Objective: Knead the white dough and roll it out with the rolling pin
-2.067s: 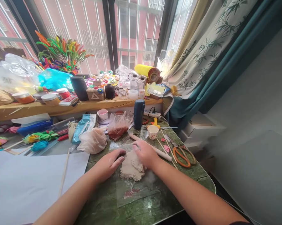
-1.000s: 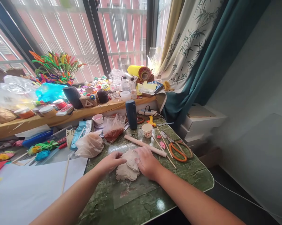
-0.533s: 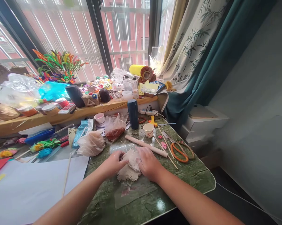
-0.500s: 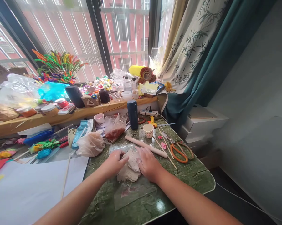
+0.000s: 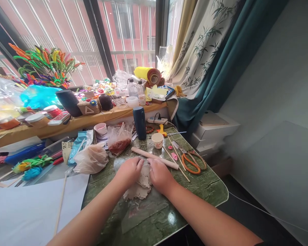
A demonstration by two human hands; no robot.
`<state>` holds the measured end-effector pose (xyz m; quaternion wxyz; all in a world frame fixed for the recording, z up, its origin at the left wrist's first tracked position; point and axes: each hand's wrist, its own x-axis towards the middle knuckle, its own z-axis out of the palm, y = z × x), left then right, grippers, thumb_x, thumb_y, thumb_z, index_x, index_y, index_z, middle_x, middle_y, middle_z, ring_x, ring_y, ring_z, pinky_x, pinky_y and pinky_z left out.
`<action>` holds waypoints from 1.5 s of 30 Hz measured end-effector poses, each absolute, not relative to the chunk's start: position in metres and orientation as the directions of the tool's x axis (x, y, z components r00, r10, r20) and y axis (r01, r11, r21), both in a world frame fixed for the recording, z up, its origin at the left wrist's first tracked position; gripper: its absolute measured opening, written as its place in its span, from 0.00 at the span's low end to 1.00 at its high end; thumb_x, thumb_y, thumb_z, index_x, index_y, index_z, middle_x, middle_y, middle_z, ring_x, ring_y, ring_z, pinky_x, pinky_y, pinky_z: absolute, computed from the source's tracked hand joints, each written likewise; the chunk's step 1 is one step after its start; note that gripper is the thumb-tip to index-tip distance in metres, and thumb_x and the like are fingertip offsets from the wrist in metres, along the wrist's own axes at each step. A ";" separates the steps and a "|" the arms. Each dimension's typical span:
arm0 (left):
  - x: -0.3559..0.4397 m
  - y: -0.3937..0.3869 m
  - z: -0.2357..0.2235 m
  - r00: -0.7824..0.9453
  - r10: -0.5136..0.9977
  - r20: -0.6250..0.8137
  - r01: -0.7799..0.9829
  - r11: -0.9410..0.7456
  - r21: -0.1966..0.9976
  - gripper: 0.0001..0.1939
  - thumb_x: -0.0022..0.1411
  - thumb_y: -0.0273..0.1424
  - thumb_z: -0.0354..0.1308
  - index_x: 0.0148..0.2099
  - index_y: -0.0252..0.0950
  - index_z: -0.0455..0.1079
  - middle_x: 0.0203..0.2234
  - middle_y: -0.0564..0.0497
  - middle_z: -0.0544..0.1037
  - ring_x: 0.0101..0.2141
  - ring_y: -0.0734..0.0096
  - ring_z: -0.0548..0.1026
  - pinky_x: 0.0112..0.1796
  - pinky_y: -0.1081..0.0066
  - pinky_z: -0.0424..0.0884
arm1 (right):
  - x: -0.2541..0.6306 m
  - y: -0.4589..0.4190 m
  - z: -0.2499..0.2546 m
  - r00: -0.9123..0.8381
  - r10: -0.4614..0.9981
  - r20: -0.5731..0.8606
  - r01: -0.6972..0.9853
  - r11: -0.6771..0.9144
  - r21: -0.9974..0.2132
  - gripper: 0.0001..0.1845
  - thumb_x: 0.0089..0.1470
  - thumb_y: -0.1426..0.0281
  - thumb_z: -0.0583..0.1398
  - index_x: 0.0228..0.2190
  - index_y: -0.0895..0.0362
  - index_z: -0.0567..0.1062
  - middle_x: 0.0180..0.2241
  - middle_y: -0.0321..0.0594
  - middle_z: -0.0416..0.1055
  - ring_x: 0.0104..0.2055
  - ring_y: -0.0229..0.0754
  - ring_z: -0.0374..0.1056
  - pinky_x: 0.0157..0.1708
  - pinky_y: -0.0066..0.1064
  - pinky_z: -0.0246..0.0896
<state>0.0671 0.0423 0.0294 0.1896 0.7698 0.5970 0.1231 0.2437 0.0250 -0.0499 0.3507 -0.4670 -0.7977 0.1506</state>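
Observation:
A pale, crumbly slab of clay [image 5: 139, 189] lies on a clear plastic sheet [image 5: 133, 218] in front of me, its upper layer folded over the lower one. My left hand [image 5: 130, 171] is closed on the clay's far left edge, thumb along the top. From the right side, my right hand [image 5: 160, 174] grips the same layer with curled fingers. Both thumbs nearly meet at the far edge, and the fingertips are partly hidden. Just beyond my hands a wooden rolling pin [image 5: 155, 158] lies slantwise.
On the right lie orange-handled scissors [image 5: 191, 162], thin sticks [image 5: 174, 157] and a paper cup [image 5: 157, 140]. Behind stand a dark blue bottle [image 5: 139, 123] and bags of red [image 5: 120, 140] and pale material [image 5: 91, 159]. White paper [image 5: 36, 208] covers the left. The green table [image 5: 205, 191] ends at right.
Both hands have come closer together and curled more tightly over the clay's far edge, covering more of it. The view has turned slightly right.

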 end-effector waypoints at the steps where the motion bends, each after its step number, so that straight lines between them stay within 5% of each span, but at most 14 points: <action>1: 0.067 0.042 0.028 0.239 0.970 -0.036 0.875 -0.199 0.442 0.21 0.73 0.41 0.43 0.36 0.38 0.73 0.35 0.42 0.82 0.38 0.54 0.78 0.39 0.62 0.68 | 0.243 0.025 -0.048 -0.328 0.847 0.418 0.640 0.525 -0.561 0.22 0.63 0.74 0.51 0.56 0.65 0.70 0.47 0.56 0.74 0.53 0.55 0.68 0.55 0.50 0.65; 8: 0.053 0.044 0.014 0.235 0.972 -0.006 0.820 -0.195 0.537 0.23 0.73 0.42 0.42 0.34 0.39 0.72 0.32 0.46 0.81 0.35 0.57 0.77 0.37 0.64 0.68 | 0.244 0.021 -0.041 -0.381 0.826 0.416 0.629 0.561 -0.538 0.18 0.66 0.72 0.51 0.52 0.61 0.73 0.42 0.50 0.74 0.47 0.52 0.69 0.51 0.45 0.66; 17: 0.033 0.036 -0.009 0.256 0.947 0.194 0.711 -0.321 0.626 0.18 0.73 0.39 0.42 0.44 0.39 0.73 0.43 0.45 0.80 0.48 0.56 0.75 0.52 0.57 0.69 | 0.234 0.009 -0.039 -0.383 0.833 0.399 0.636 0.551 -0.540 0.19 0.65 0.69 0.52 0.54 0.62 0.71 0.47 0.52 0.74 0.51 0.54 0.67 0.56 0.49 0.63; 21: 0.035 0.035 -0.012 0.255 0.946 0.198 0.707 -0.322 0.629 0.18 0.73 0.39 0.44 0.42 0.40 0.73 0.41 0.46 0.80 0.46 0.56 0.75 0.51 0.56 0.70 | 0.227 0.009 -0.043 -0.366 0.851 0.377 0.642 0.524 -0.560 0.23 0.63 0.68 0.54 0.56 0.65 0.69 0.49 0.56 0.72 0.54 0.58 0.65 0.57 0.53 0.61; 31: 0.035 0.035 -0.010 0.260 0.947 0.186 0.720 -0.319 0.617 0.18 0.74 0.39 0.43 0.42 0.39 0.73 0.39 0.46 0.79 0.44 0.57 0.75 0.50 0.57 0.69 | 0.237 0.008 -0.033 -0.400 0.836 0.375 0.446 0.535 -0.717 0.26 0.57 0.70 0.59 0.57 0.57 0.67 0.53 0.50 0.73 0.56 0.52 0.69 0.59 0.47 0.64; 39: 0.035 0.034 -0.009 0.242 0.952 0.185 0.724 -0.304 0.619 0.18 0.73 0.39 0.44 0.40 0.38 0.73 0.38 0.46 0.79 0.44 0.56 0.75 0.49 0.57 0.69 | 0.237 -0.004 -0.023 -0.362 0.811 0.459 0.336 0.573 -0.748 0.22 0.54 0.70 0.63 0.51 0.53 0.70 0.43 0.44 0.74 0.45 0.48 0.72 0.48 0.41 0.71; 45: 0.033 0.033 -0.008 0.242 0.954 0.180 0.717 -0.300 0.629 0.18 0.73 0.39 0.44 0.38 0.38 0.72 0.38 0.45 0.79 0.43 0.55 0.75 0.49 0.57 0.69 | 0.233 -0.007 -0.016 -0.432 0.808 0.402 0.358 0.562 -0.746 0.18 0.55 0.69 0.64 0.49 0.54 0.73 0.51 0.47 0.73 0.55 0.51 0.68 0.58 0.47 0.65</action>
